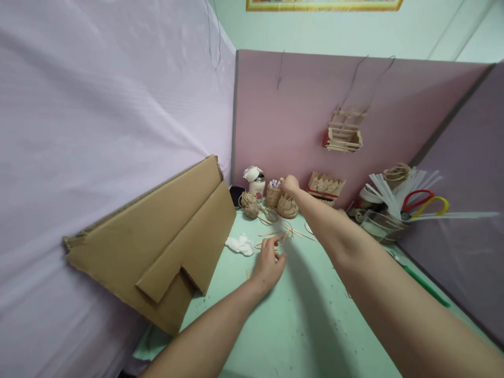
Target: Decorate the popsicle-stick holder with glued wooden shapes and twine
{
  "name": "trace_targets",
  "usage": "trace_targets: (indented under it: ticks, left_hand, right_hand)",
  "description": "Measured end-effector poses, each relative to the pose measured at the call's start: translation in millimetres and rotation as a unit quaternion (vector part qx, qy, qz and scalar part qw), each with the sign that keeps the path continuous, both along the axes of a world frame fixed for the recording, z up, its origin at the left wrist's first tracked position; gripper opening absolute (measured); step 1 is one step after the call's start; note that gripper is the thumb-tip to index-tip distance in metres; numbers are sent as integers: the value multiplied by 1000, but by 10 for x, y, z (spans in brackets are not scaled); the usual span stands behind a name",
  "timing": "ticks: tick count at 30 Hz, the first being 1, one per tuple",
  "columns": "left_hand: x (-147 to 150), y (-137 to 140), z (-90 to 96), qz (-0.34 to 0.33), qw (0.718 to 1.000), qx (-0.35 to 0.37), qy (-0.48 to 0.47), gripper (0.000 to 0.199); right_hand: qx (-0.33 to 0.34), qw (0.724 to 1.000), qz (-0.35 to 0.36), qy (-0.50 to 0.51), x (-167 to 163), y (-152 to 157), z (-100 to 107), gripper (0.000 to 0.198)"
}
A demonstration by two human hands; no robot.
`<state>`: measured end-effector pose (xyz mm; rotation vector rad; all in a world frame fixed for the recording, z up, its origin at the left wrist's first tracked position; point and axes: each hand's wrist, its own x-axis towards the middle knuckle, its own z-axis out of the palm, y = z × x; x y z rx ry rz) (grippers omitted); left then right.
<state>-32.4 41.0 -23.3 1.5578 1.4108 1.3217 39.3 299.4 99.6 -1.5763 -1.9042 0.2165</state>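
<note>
My left hand point(270, 266) rests low over the table, its fingers loosely curved and apart, with nothing visible in them. Just beyond its fingertips lie several thin wooden sticks point(297, 232), and a crumpled white tissue point(241, 244) is to its left. Farther back, my right hand point(290, 185) reaches over a round wooden basket point(287, 207), beside a small cup point(272, 197) holding several pens. The right fingers look bent and pressed together; what they hold, if anything, is hidden.
Folded cardboard point(157, 231) leans along the left side. Balls of twine point(251, 206) and a white jar point(257, 186) stand at the back. A wooden stick holder point(326, 187) is behind my right arm. Scissors point(425, 203) and white strips fill a clear container point(380, 224) at right.
</note>
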Motion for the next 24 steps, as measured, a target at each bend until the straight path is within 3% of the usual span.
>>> trace_targets:
  ticks: [3, 6, 9, 11, 14, 19, 21, 24]
  left_hand:
    - [-8, -7, 21, -4, 1000, 17, 11, 34]
    - [-20, -36, 72, -24, 997, 54, 53, 23]
    - [-44, -87, 135, -72, 984, 97, 127, 17]
    - [-64, -120, 181, -90, 976, 111, 163, 20]
    - [-96, -146, 285, -57, 971, 103, 206, 26]
    - [-229, -272, 696, 49, 941, 36, 333, 42]
    - [-365, -452, 936, 60, 920, 12, 386, 37]
    - [-675, -876, 1252, 86, 886, 57, 451, 38]
  right_hand:
    - [3, 1000, -24, 16, 39, -124, 1, 33]
    - [5, 1000, 6, 28, 92, -432, -65, 22]
    - [-17, 997, 66, 37, 163, -923, -213, 16]
    - [-40, 993, 101, 48, 238, -1316, -325, 29]
    - [-70, 984, 140, 79, 398, -1950, -471, 40]
    - [-128, 955, 175, 202, 691, -3037, -734, 20]
    - [-135, 953, 166, 216, 786, -3424, -877, 21]
    - [-132, 954, 183, 198, 905, -3836, -1096, 23]
